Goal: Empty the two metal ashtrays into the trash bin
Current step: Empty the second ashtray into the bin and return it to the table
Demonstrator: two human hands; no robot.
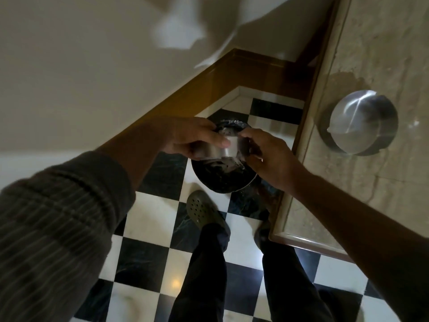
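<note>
Over the trash bin [222, 180] at frame centre, your left hand [195, 138] and right hand [267, 154] grip one metal ashtray [222, 151], fingers curled around its sides. At right, the second ashtray [359, 123] sits on the marble counter [371, 54].

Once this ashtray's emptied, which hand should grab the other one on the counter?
Probably the right hand: the second ashtray sits on the counter on its side, while the left hand is farther away.

Home interior: checkered floor [148, 231], marble counter [362, 54].
</note>
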